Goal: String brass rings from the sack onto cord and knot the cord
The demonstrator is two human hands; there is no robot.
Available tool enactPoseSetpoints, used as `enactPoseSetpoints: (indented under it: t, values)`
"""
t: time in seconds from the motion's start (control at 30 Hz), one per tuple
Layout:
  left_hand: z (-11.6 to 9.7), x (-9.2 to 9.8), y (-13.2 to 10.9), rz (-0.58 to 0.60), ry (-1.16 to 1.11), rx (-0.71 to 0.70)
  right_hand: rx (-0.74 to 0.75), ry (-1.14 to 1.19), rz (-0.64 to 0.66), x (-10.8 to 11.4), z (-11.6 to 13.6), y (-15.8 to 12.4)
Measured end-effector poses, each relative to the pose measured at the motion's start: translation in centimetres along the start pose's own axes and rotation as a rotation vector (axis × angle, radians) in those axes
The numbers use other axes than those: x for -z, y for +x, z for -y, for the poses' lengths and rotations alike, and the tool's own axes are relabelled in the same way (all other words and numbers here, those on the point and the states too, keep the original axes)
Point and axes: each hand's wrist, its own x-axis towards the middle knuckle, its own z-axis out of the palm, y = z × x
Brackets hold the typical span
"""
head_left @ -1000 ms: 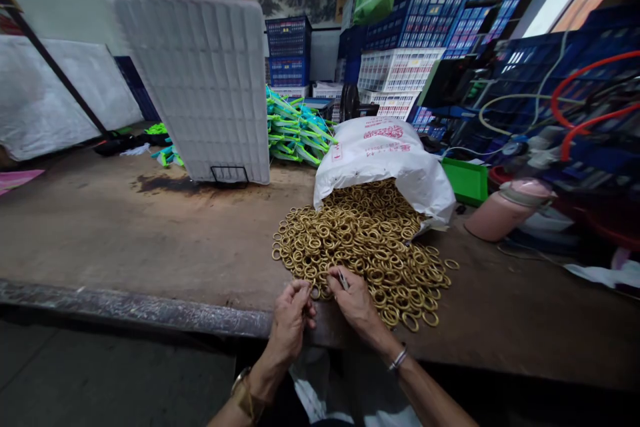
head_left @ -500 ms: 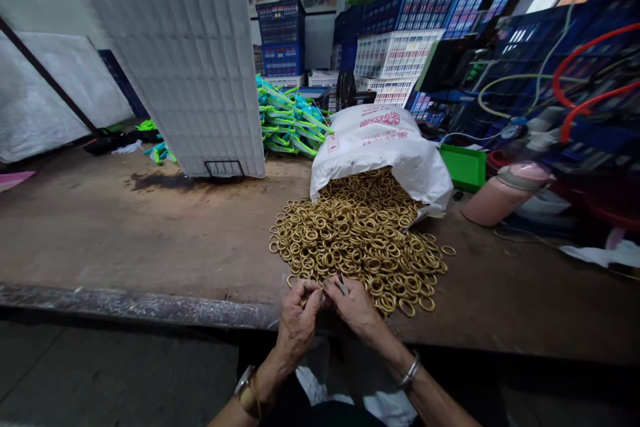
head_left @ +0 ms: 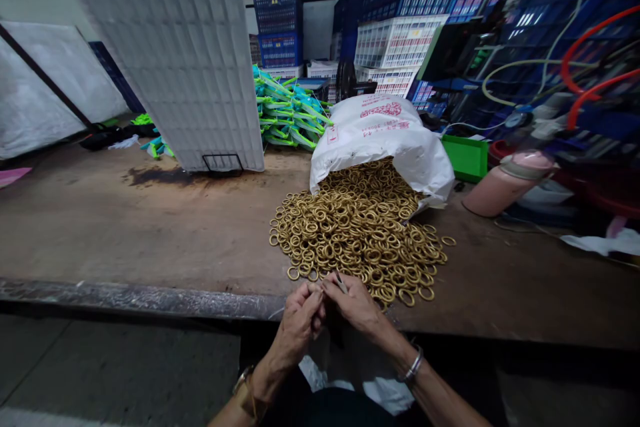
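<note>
At the table's front edge my left hand [head_left: 301, 315] is closed in a pinch, its fingertips meeting those of my right hand. What it pinches is too small and hidden to name. My right hand [head_left: 354, 304] is closed too, with a small dark-tipped, blade-like metal tool [head_left: 341, 282] sticking up between thumb and forefinger. Just beyond both hands spreads a heap of gold-coloured rings [head_left: 345, 234]. The heap spills from the mouth of a white sack [head_left: 373, 137] with red print, lying on its side.
A white ribbed panel [head_left: 175, 74] stands on a wire stand at left. Bright green and teal pieces [head_left: 290, 114] are piled behind it. To the right are a green tray [head_left: 465, 157] and a pink bottle [head_left: 507, 184]. Blue crates [head_left: 277, 10] and white crates [head_left: 395, 40] are stacked behind.
My left fingers have drawn tighter and pressed closer against my right fingertips. The right hand keeps its tool. The view has tipped slightly, so the table appears a little higher.
</note>
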Motion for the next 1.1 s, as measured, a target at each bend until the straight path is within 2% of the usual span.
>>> enactPoseSetpoints:
  t: [0.1,0.2,0.3,0.5,0.7,1.1]
  values:
    - [-0.1,-0.1,-0.2,0.0,-0.031,0.001,0.012,-0.001,-0.038,0.1,-0.3,0.0]
    - [-0.2,-0.1,-0.3,-0.017,-0.06,-0.01,0.084,-0.216,-0.08,0.2,-0.7,-0.4]
    - [-0.2,-0.2,-0.4,-0.015,-0.056,-0.035,0.176,-0.463,-0.041,0.1,-1.0,-0.9]
    - [-0.5,-0.5,-0.4,-0.028,0.008,-0.02,0.196,-0.696,-0.026,-0.3,-1.1,-1.1]
    - [-0.5,-0.7,-0.5,-0.039,0.073,-0.092,0.181,-0.756,-0.024,-0.4,-0.7,-1.1]
    - [0.8,0.2,-0.3,-0.005,0.192,-0.229,0.17,-0.748,0.014,-0.5,-0.6,-1.3]
